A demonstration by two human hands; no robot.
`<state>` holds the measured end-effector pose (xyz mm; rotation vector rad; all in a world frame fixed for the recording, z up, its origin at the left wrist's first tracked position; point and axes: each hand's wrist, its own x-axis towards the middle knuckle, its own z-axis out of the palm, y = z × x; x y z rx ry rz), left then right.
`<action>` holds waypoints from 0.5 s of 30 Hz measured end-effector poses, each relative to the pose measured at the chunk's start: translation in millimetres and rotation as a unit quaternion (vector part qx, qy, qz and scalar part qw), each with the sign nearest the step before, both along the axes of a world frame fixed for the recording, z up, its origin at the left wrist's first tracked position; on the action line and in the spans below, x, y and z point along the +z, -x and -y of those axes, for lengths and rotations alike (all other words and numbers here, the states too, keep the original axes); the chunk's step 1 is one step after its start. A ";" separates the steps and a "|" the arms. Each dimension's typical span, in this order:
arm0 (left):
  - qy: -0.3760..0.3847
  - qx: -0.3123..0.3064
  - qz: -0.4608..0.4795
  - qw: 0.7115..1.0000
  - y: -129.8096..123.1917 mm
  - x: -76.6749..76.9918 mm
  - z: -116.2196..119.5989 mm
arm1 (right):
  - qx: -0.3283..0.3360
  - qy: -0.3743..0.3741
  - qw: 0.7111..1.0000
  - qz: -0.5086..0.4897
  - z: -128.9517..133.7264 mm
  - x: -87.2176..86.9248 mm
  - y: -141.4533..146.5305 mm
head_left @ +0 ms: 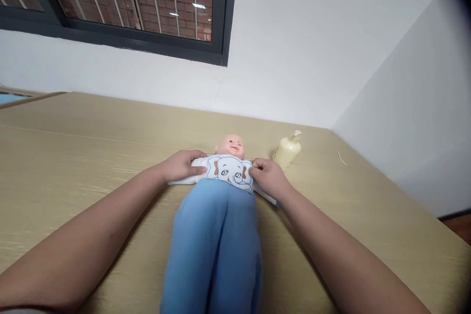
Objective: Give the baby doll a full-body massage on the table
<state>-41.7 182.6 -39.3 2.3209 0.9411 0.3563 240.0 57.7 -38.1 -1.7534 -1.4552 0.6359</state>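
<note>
A baby doll lies on its back, head away from me. It wears a white top with an elephant face on the chest and long blue trousers that stretch toward me. At the doll's shoulder on the left, my left hand holds the white sleeve between thumb and fingers. On the other side my right hand is closed in a pinch at the edge of the top, beside the elephant's ear. The pinched fabric is partly hidden by my fingers.
A pale yellow pump bottle stands just beyond my right hand. Farther right a thin pale strip lies on the tan tabletop. A white wall and a dark-framed barred window are behind.
</note>
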 end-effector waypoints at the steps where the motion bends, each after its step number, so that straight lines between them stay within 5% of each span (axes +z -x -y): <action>1: -0.006 -0.006 0.002 1.000 0.2 -0.1 0.3 | 0.001 0.001 1.000 0.011 0.6 1.9 -0.5; 15: -0.096 0.008 -0.079 0.992 -1.7 11.5 23.5 | 0.097 0.022 0.979 0.175 7.5 6.6 -23.8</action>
